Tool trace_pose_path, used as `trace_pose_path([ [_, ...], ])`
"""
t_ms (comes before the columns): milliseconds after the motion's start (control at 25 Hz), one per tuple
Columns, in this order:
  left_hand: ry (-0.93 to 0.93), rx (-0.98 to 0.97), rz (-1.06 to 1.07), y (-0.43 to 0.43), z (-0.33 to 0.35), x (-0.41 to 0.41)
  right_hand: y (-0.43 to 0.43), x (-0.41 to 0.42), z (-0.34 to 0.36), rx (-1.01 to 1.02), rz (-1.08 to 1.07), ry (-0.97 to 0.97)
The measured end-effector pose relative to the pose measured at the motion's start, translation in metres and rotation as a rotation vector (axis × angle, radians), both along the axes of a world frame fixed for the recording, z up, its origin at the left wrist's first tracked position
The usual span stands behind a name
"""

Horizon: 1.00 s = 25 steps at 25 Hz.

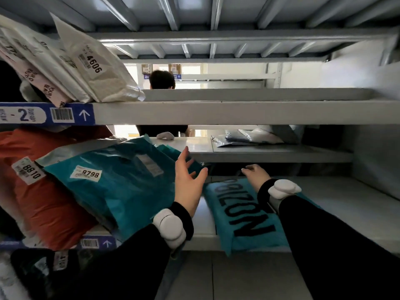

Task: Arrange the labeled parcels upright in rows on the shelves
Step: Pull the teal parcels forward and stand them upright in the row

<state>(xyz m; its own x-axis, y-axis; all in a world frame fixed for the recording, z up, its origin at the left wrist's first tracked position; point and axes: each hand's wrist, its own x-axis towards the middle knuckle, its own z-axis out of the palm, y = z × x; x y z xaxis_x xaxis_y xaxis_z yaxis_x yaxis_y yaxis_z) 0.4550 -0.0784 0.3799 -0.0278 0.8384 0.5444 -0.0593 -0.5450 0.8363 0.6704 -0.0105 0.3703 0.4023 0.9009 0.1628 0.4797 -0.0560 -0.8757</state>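
While the left hand [188, 180] spreads its fingers wide at the edge of parcel 9798 [112, 187], the right hand [256, 173], above a flat teal parcel [242, 215], hides its fingers, so I cannot tell their state.

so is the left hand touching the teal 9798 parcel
Cannot tell. In the head view the open left hand overlaps the right edge of the teal 9798 parcel, fingers spread, but no contact or gap shows plainly.

Middle shelf [346, 204]: parcel 8810 [43, 191] far left, parcel 9798 [121, 187] leaning on its right, flat parcel [244, 215] lying further right. Upper shelf [216, 113]: parcel 4606 [97, 68] leaning, left end. Loose parcels [251, 137] on far shelf [281, 151] behind.
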Motion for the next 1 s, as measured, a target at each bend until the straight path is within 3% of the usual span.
trace_pose_path([
  [280,0.220,-0.012,-0.147,0.000,-0.017,0.065,-0.034,0.060,-0.003,0.004,-0.131,-0.005],
  [600,0.693,0.046,-0.342,-0.025,-0.041,0.152,-0.088,0.146,-0.025,-0.018,-0.286,0.005],
  [800,1.204,0.055,-0.241,-0.023,-0.061,0.177,-0.107,0.168,-0.045,-0.059,-0.305,0.152],
  [1000,1.437,0.030,-0.180,-0.030,-0.073,0.188,-0.114,0.173,-0.068,-0.129,-0.256,0.210],
])
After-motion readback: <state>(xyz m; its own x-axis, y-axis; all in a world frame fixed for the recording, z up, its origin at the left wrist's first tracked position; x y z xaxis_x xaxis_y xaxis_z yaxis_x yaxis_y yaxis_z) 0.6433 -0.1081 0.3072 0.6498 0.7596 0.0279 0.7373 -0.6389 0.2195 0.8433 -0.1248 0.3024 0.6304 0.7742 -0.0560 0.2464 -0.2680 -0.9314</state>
